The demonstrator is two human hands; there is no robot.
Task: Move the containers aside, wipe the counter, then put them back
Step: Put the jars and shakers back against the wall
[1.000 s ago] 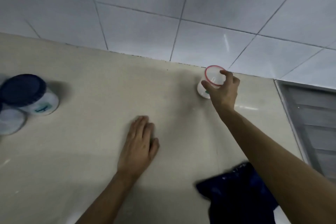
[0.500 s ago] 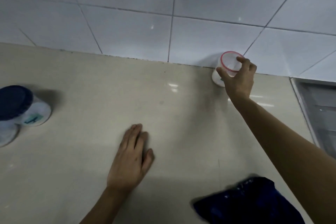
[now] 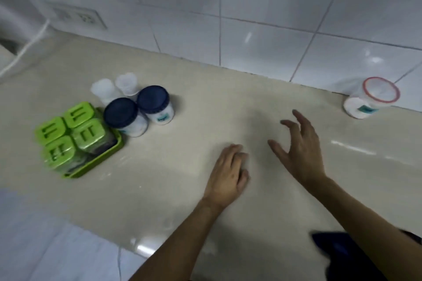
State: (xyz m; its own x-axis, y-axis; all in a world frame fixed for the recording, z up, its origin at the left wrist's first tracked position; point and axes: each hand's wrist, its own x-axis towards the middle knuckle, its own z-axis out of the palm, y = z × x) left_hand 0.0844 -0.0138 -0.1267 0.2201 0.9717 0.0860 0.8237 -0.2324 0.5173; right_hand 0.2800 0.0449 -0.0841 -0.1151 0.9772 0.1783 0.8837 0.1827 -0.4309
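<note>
- Nearest the camera, at the lower right edge: a dark blue cloth (image 3: 338,248) lies on the counter (image 3: 182,189), partly hidden under the right forearm. Blurred; its folds cannot be made out.
- Counter is pale beige with a glossy sheen; its front edge runs diagonally across the lower left, with white floor tile below.
- Left hand (image 3: 228,173) rests palm down on the counter near the middle, fingers together and slightly curled, holding nothing.
- Right hand (image 3: 299,150) is just beside the left, raised a little off the surface, fingers spread and bent in a loose claw, thumb out to the left. Empty; not touching any container.
- To the left, a green tray (image 3: 100,159) carries four jars with green lids (image 3: 68,134), packed in a two-by-two block. Motion blur smears the lid detail.
- Just right of the tray, two white jars with dark blue lids (image 3: 137,112) stand upright side by side, the nearer one touching or almost touching the tray.
- Behind those, two small translucent cups (image 3: 116,86) stand close together, lids pale.
- Far right, well apart from the group and from both hands: a clear container with a red rim (image 3: 370,98), upright, set close against the foot of the tiled wall (image 3: 262,29). A teal label shows on its side.
- Far left on the wall: a white socket plate (image 3: 80,17), with a white cable (image 3: 25,50) trailing down toward the left edge.
</note>
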